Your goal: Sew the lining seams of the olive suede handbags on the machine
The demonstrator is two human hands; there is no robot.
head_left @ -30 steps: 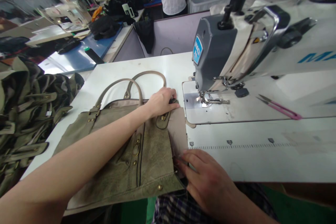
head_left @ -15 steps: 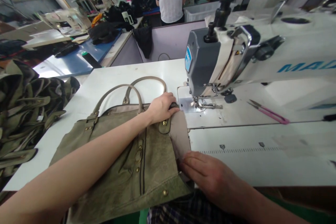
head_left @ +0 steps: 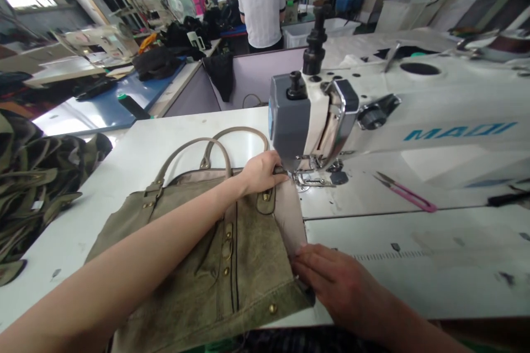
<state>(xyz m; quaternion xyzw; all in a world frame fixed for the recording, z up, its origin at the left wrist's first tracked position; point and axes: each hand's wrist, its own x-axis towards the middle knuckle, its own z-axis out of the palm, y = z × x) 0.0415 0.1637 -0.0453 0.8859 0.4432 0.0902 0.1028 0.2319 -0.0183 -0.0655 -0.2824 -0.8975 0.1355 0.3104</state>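
Note:
An olive-green handbag (head_left: 256, 253) with two handles and brass studs lies flat on the white sewing table. My left hand (head_left: 265, 172) pinches its top right corner, close by the needle and presser foot of the sewing machine (head_left: 308, 179). A strip of pale lining (head_left: 290, 212) shows along the bag's right side. Lower on that same side, my right hand (head_left: 331, 273) grips the edge with its fingers together; the thumb is hidden. The upper end of the lining reaches the presser foot, but whether it lies under it I cannot tell.
Pink-handled thread snips (head_left: 408, 193) lie right of the needle. Piled green bag pieces (head_left: 37, 187) fill the left side. A dark thread cone (head_left: 134, 106) lies behind the table's far left edge. A person in a white shirt (head_left: 263, 8) stands farther back.
The bag's upper right corner, with my left hand on it, has come closer to the presser foot. Both hands keep their hold. The camera view has shifted somewhat to the right.

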